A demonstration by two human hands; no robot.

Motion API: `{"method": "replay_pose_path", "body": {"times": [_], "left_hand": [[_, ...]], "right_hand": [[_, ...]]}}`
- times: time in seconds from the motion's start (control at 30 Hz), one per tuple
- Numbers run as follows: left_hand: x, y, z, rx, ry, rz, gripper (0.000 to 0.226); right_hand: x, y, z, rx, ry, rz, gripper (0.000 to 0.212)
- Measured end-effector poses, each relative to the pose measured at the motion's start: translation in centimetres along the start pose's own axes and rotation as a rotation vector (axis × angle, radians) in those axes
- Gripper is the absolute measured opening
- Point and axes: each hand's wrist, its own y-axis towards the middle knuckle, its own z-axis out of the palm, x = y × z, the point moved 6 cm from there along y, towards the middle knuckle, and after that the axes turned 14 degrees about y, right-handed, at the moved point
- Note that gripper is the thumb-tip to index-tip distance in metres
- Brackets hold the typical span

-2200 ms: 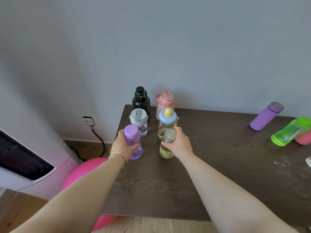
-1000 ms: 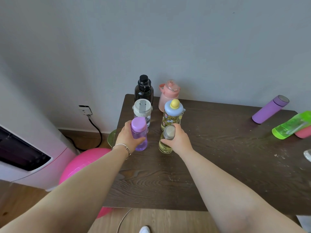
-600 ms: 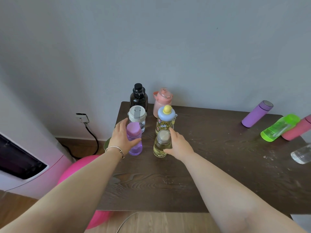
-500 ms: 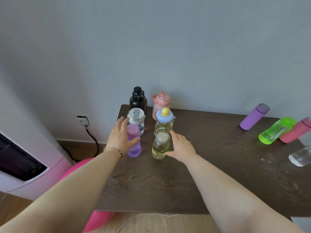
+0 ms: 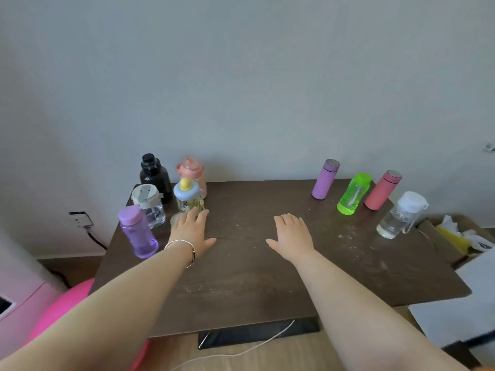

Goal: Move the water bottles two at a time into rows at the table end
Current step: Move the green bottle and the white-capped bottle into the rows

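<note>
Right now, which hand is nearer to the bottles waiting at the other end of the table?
The right hand. It hovers open, nearer the lilac flask, green bottle, pink flask and clear bottle. The left hand is over by the finished rows, beside the purple bottle.

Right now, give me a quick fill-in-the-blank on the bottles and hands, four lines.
1. Both hands, left hand and right hand, are open and hold ____.
2. The left wrist wears a ____.
3. The cap of the green bottle is ____ in colour.
4. The bottle right behind the purple bottle has a ____ lid.

Missing words: nothing; bracelet; green; white
</note>
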Motion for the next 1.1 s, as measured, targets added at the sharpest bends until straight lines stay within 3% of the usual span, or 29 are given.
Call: {"method": "replay_pose_path", "body": {"times": [0.4, 0.83, 1.1], "left_hand": [[-26.3, 0.2, -3.3, -0.011, 0.041, 0.117, 0.084], [-41.3, 6.7, -5.7, -0.05, 0.033, 0.262, 0.085], [-46.5, 14.0, -5.2, -0.017, -0.214, 0.228, 0.097]], "right_hand": [[-22.6, -8.9, -9.5, -0.131, 0.024, 0.157, 0.072], [-34.7, -8.9, -14.1, -0.245, 0.097, 0.284, 0.08], [-39.5, -4.5, -16.0, -0.26, 0.141, 0.403, 0.071]]}}
